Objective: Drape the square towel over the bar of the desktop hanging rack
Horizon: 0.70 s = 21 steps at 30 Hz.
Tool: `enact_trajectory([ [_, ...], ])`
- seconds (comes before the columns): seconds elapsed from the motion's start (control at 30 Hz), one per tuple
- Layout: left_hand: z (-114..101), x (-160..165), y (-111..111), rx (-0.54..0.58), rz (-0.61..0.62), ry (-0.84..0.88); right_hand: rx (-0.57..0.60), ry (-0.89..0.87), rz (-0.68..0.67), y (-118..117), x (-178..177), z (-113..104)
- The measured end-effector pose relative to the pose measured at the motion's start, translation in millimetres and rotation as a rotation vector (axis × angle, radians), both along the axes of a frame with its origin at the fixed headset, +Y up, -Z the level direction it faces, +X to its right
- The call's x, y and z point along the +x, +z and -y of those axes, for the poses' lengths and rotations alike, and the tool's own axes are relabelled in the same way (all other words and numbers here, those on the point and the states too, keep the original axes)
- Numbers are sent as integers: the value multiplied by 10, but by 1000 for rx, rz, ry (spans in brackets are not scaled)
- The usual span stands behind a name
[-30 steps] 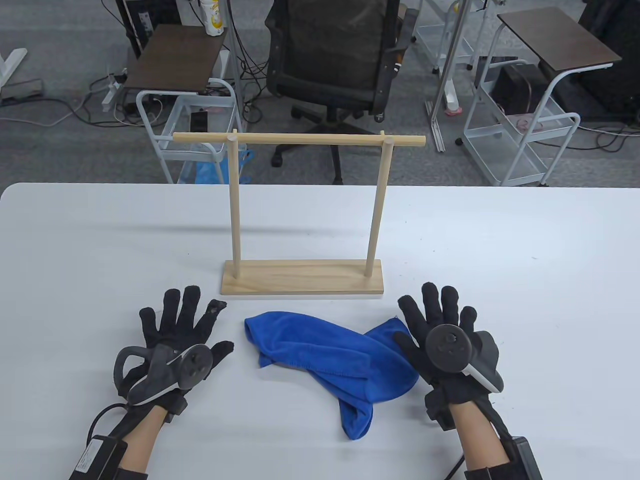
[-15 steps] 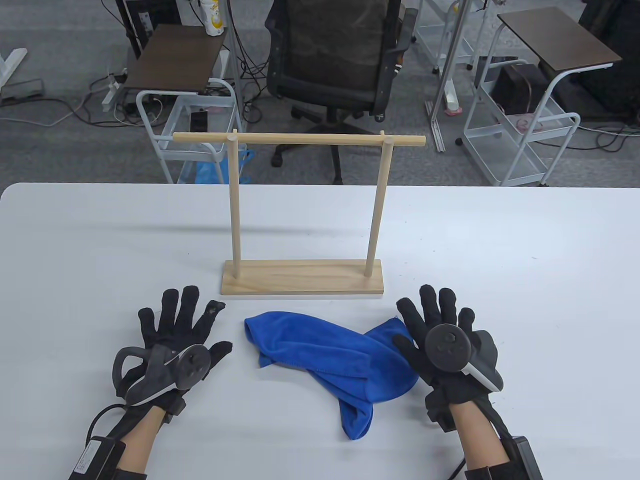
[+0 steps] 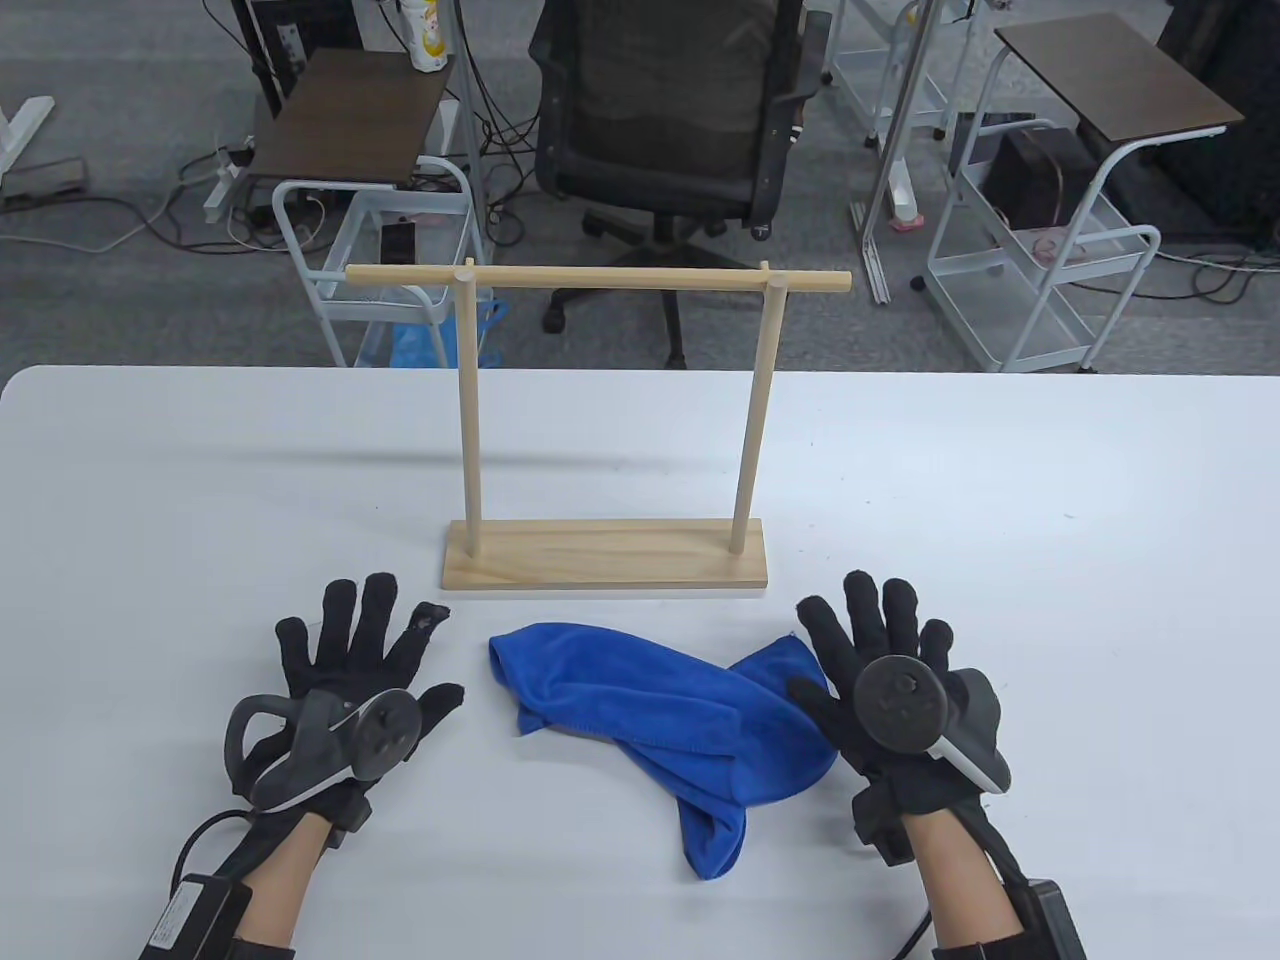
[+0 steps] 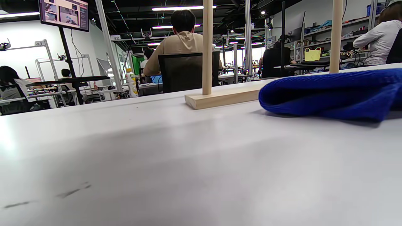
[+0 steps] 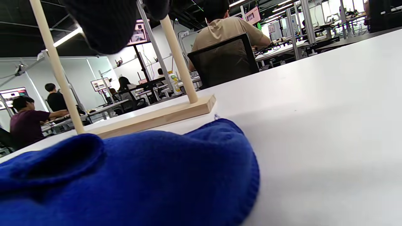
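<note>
A crumpled blue towel (image 3: 680, 720) lies on the white table (image 3: 150, 500) in front of the wooden rack (image 3: 605, 560); its bar (image 3: 600, 279) is bare. My left hand (image 3: 360, 650) lies flat with fingers spread, left of the towel and apart from it. My right hand (image 3: 880, 650) lies with fingers spread at the towel's right edge, thumb over the cloth. The towel also shows in the left wrist view (image 4: 333, 92) and fills the lower left of the right wrist view (image 5: 132, 175), where a gloved fingertip (image 5: 106, 25) hangs at the top.
The rack's base (image 4: 220, 97) and two uprights (image 5: 180, 59) stand just beyond the towel. Behind the table are an office chair (image 3: 665, 110), a white cart (image 3: 390, 260) and side tables (image 3: 1110, 80).
My right hand has shifted very slightly toward me and to the right. The left hand, the towel and the rack have not moved.
</note>
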<state>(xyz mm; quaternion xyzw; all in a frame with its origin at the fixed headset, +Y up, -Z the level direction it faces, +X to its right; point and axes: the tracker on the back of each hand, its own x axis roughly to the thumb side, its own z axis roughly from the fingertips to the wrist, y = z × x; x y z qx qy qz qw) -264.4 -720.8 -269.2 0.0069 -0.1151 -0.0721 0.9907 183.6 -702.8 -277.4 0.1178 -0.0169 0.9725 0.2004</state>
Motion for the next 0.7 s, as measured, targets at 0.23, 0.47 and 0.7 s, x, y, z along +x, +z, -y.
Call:
enact_trajectory([
  [0.23,1,-2,2,1,-2,6,-30,-12,-103,55,-138,15],
  [0.47,-3,-10,5,-1,-2,10,-171,-33,-301,40,-302,127],
  [0.7,-4,-14,5,-4,1,13,-260,127,-342,5,-484,288],
])
